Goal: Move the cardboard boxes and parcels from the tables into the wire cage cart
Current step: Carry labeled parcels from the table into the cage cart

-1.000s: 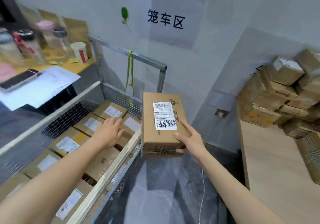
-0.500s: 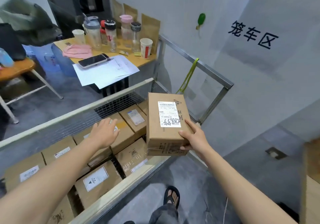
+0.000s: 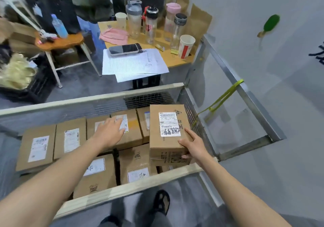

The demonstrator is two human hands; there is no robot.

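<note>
Right hand [image 3: 193,146] gripping the near right corner of a brown cardboard box with a white shipping label [image 3: 168,134], thumb on top, fingers curled beneath, box held above packed boxes in the wire cage cart [image 3: 112,97], left hand [image 3: 109,134] flat with straight fingers on a labelled brown carton [image 3: 129,130] inside

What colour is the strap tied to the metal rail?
Lime green strap, head view.
</note>
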